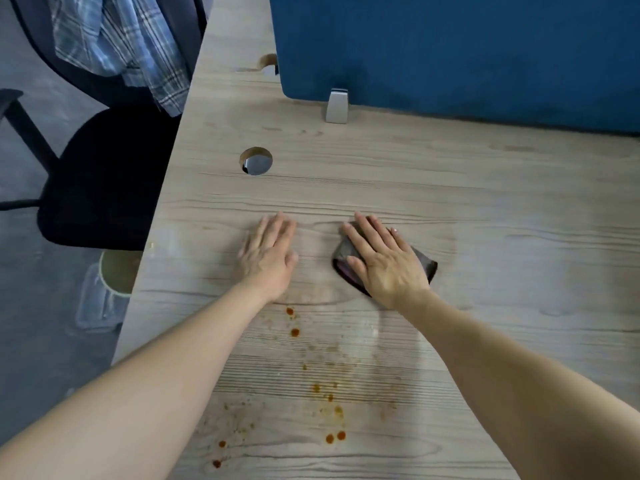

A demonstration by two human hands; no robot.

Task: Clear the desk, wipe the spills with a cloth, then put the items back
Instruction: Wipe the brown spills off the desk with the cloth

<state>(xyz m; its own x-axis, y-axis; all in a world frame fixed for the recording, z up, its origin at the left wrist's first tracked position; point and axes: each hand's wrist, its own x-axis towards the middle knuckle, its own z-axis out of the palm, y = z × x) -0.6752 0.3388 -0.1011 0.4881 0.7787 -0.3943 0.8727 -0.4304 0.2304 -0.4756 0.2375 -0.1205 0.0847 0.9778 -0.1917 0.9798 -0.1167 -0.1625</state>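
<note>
Desk (485, 188) — pale wood grain — fills most of the view, and everything below is placed against its left edge or its top.

Left of the desk, on the grey floor, stands a black chair (100, 174) with a plaid shirt (121, 46) hung over its back. Nearer along that same edge, a cup (116, 275) sits down at floor level, partly hidden by the desk; a clear plastic thing lies beside it, too blurred to name.

On the desk, a round cable hole (256, 161) is cut near the left edge. Nearer than the hole, the left hand (268, 254) lies flat on the bare wood, palm down, fingers straight and close together, holding nothing. Orange-brown spills (322, 386) dot the wood nearer still, between the two forearms, running from just behind the left wrist to the near edge of the view.

Just right of the left hand, apart from it, a dark cloth (424, 265) lies bunched on the desk top, well away from the spills. The right hand (384, 261) presses down on it with a flat palm — fingers straight and slightly spread, not curled round it.

Along the far side of the desk stands a blue divider (467, 53), held by a metal bracket (336, 105) on the wood.
</note>
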